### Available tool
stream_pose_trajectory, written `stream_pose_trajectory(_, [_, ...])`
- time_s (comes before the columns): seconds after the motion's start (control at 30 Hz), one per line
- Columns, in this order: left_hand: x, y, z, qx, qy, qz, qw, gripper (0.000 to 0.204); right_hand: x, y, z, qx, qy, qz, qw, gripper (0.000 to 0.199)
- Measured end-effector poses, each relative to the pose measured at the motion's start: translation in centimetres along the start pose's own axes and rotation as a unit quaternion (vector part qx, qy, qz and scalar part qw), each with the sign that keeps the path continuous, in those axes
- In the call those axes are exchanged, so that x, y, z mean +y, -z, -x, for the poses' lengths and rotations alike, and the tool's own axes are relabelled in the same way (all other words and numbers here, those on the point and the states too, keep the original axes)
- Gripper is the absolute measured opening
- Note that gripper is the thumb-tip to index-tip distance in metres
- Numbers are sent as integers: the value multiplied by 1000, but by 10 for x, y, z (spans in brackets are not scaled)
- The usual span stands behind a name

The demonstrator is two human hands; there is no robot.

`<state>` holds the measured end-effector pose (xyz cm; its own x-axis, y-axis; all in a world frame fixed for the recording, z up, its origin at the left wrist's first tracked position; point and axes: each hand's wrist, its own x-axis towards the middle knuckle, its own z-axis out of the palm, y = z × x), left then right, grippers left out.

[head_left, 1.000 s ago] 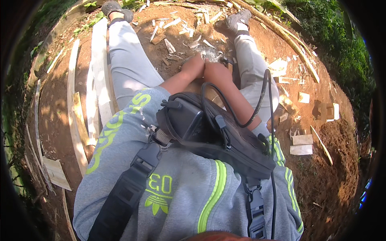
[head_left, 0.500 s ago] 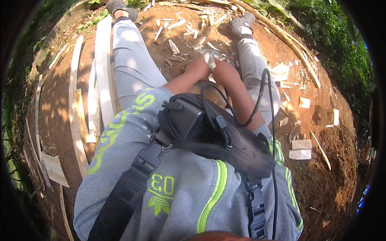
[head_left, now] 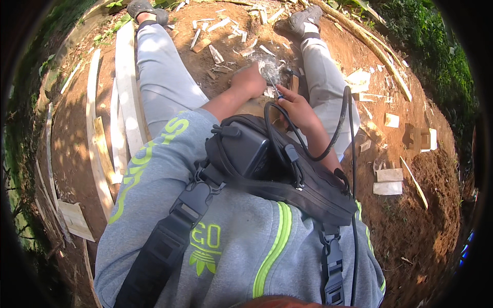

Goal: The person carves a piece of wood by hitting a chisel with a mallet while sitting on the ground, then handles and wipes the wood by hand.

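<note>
1. A person in a grey sweatshirt (head_left: 236, 280) with a yellow-green zip (head_left: 272, 251) works outdoors on bare brown earth, legs in pale grey trousers (head_left: 164, 77) spread wide.
2. Black straps (head_left: 164, 241) cross the chest, carrying an unzipped black bag (head_left: 308, 200); a black cable (head_left: 336, 136) loops above it.
3. Just beyond the bag, the right hand (head_left: 299, 106) grips a slim tool (head_left: 280, 95) by its blue handle, the thin metal shaft slanting forward toward the other fist.
4. The left hand (head_left: 249, 82) is curled closed on a pale piece (head_left: 261, 65) that shows at its top, too small to identify. Whether the shaft touches it cannot be told.
5. Near the hands, beside the right leg, stands a brown wooden piece (head_left: 294, 82).
6. Off to the right lie pale wood blocks (head_left: 389, 175); long whitish planks (head_left: 127, 72) run along the left leg.
7. Farther out, wood chips (head_left: 216, 54) litter the dirt between dark shoes (head_left: 304, 20).
8. A long pole (head_left: 364, 43) borders green foliage (head_left: 426, 56) at far right.
</note>
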<state>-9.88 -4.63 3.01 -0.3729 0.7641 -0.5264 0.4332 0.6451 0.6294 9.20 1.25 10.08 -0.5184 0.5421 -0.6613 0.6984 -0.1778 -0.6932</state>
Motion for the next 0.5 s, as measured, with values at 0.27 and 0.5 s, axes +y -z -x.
stream_pose_trajectory(0.27, [0,-4,-5,-2,-1,-31,1000,67,-26,-21,0,79,49,394,914,55])
stream_pose_trajectory(0.5, [9,1,-6,-27,1,-55,998,55,-41,-30,-11,87,74,491,864,59])
